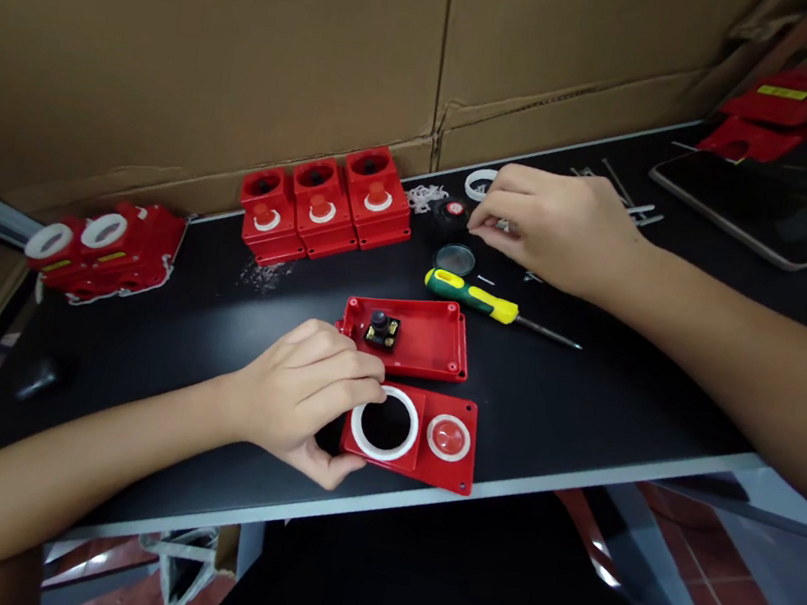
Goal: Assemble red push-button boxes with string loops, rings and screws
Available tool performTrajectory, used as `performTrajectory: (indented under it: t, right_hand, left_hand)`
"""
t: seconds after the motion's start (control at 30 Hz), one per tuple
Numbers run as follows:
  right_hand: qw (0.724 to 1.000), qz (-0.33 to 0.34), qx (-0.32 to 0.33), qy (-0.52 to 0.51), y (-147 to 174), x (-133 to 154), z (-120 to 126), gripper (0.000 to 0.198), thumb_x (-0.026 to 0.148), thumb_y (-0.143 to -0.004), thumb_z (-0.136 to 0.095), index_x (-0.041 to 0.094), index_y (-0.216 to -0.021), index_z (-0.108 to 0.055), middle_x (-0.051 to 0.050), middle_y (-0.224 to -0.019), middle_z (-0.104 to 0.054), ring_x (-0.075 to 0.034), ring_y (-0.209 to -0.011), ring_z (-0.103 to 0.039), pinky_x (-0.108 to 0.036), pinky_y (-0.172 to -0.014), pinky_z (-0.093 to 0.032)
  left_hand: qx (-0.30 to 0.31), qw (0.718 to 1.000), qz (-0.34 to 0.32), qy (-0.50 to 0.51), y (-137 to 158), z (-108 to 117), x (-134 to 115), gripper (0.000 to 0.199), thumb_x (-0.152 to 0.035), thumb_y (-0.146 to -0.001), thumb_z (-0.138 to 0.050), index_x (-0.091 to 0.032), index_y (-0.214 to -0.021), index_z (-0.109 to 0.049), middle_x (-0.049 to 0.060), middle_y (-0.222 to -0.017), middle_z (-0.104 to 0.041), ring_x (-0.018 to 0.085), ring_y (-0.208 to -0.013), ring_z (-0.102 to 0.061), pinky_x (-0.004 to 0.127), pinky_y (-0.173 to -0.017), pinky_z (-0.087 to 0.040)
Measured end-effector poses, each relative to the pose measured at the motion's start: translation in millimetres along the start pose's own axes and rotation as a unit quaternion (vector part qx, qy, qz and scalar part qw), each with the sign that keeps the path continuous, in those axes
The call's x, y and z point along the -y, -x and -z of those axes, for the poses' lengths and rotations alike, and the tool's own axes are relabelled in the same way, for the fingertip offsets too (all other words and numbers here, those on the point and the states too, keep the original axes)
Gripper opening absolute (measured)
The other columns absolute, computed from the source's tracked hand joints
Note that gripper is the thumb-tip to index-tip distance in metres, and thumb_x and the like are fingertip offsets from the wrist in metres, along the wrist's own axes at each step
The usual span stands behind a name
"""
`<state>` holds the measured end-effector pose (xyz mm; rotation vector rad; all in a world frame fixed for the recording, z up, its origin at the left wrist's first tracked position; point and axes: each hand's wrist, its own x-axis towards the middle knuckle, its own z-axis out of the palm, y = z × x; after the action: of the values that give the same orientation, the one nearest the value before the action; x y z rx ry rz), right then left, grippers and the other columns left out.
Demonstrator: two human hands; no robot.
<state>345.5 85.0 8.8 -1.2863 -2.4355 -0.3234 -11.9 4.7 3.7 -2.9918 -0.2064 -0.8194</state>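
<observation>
Faceplate (421, 437) sits pinched in my left hand (311, 385); my right hand (556, 224) bunches up, whether around anything I cannot tell.

The cover plate (423, 459) is red, its ring (414, 430) white; the housing (422, 341) is red too — with a black switch block (381, 337) showing brassy contacts (393, 326). The screwdriver's handle (471, 296) is green and yellow, the table (532, 403) black with a pale grey edge (543, 483) — the cardboard (261, 39) brown.

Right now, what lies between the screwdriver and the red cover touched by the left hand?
In the head view, an open red box lies between screwdriver and cover, a black part inside.
</observation>
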Motion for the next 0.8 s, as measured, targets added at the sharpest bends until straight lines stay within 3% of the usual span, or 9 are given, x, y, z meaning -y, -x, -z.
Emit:
performTrajectory:
  t: [0.17, 0.3, 0.43, 0.5, 0.57, 0.8]
  right_hand:
    - [0.998, 0.017, -0.044, -0.051, 9, 23, 11, 0.039, 0.044, -0.118, -0.056, 0.02, -0.103, -0.082, -0.009, -0.106, -0.081, -0.021, -0.09, -0.071, -0.034, -0.071, -0.042]
    - [0.982, 0.128, -0.082, -0.114, 22, 54, 27, 0.048, 0.047, -0.122, -0.049, 0.018, -0.096, -0.078, -0.006, -0.095, -0.079, -0.015, -0.073, -0.065, -0.032, -0.065, -0.039]
    - [0.972, 0.208, -0.047, -0.095, 34, 81, 41, 0.046, 0.053, -0.12, -0.053, 0.016, -0.106, -0.076, -0.006, -0.1, -0.079, -0.014, -0.064, -0.061, -0.032, -0.06, -0.037]
    - [0.973, 0.215, -0.033, -0.078, 38, 90, 43, 0.048, 0.057, -0.119, -0.054, 0.015, -0.109, -0.075, -0.007, -0.103, -0.078, -0.014, -0.059, -0.057, -0.031, -0.055, -0.034]
    - [0.975, 0.211, -0.038, -0.062, 40, 94, 43, 0.052, 0.061, -0.118, -0.054, 0.014, -0.108, -0.073, -0.008, -0.104, -0.078, -0.013, -0.058, -0.055, -0.031, -0.052, -0.031]
    - [0.975, 0.209, -0.041, -0.068, 45, 101, 41, 0.063, 0.074, -0.114, -0.054, 0.014, -0.104, -0.067, -0.004, -0.091, -0.071, -0.015, -0.058, -0.058, -0.03, -0.053, -0.03]
  left_hand:
    - [0.012, 1.0, 0.018, -0.011, 2, -2, -2, 0.045, -0.059, -0.106, -0.069, -0.02, -0.128, -0.064, 0.01, -0.109, -0.089, 0.026, -0.091, -0.081, 0.041, -0.078, -0.055]
    - [0.005, 0.998, 0.051, -0.048, 2, -4, -7, 0.057, -0.069, -0.111, -0.069, -0.016, -0.133, -0.065, 0.012, -0.11, -0.089, 0.027, -0.091, -0.081, 0.041, -0.075, -0.055]
    - [0.008, 0.991, 0.113, -0.07, 1, -5, -20, 0.059, -0.061, -0.113, -0.072, -0.012, -0.144, -0.063, 0.016, -0.117, -0.088, 0.03, -0.1, -0.085, 0.042, -0.081, -0.066]
    - [0.012, 0.989, 0.137, -0.06, 1, -5, -29, 0.054, -0.053, -0.114, -0.071, -0.01, -0.146, -0.061, 0.019, -0.126, -0.086, 0.029, -0.107, -0.087, 0.04, -0.087, -0.072]
    - [0.023, 0.985, 0.16, -0.054, 2, -4, -35, 0.053, -0.051, -0.117, -0.068, -0.009, -0.148, -0.059, 0.022, -0.134, -0.084, 0.027, -0.107, -0.089, 0.034, -0.084, -0.074]
    - [0.072, 0.977, 0.2, 0.028, 3, -3, -32, 0.065, -0.069, -0.118, -0.058, -0.015, -0.154, -0.056, 0.017, -0.136, -0.083, 0.025, -0.111, -0.089, 0.03, -0.082, -0.075]
